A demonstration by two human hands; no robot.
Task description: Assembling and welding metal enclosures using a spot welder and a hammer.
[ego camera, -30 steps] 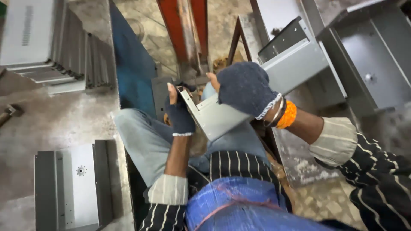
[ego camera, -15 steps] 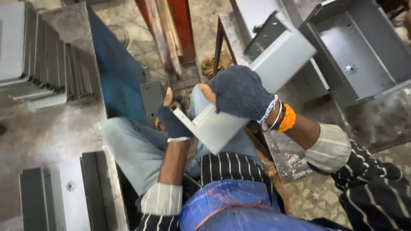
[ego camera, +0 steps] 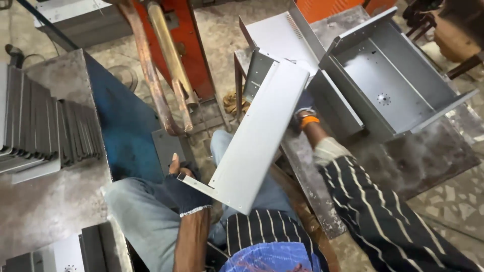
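Note:
I sit with a long grey sheet-metal panel (ego camera: 262, 136) slanting across my lap, its folded lower end near my knee. My left hand (ego camera: 184, 190), in a dark fingerless glove, grips that lower corner with the thumb up. My right hand (ego camera: 301, 112), also in a dark glove with an orange band at the wrist, holds the panel's right edge near the upper end. The panel hides most of that hand.
Open grey metal boxes (ego camera: 388, 85) lie on a worn metal bench (ego camera: 433, 151) at right. A red machine with copper arms (ego camera: 169, 75) stands ahead. A blue-sided table (ego camera: 123, 131) at left carries a row of grey metal parts (ego camera: 45, 126); more parts (ego camera: 65, 254) lie at the lower left.
The panel has swung out lengthwise toward the upper right. My right hand slid from the top of the panel to its far right edge. My left hand kept its grip.

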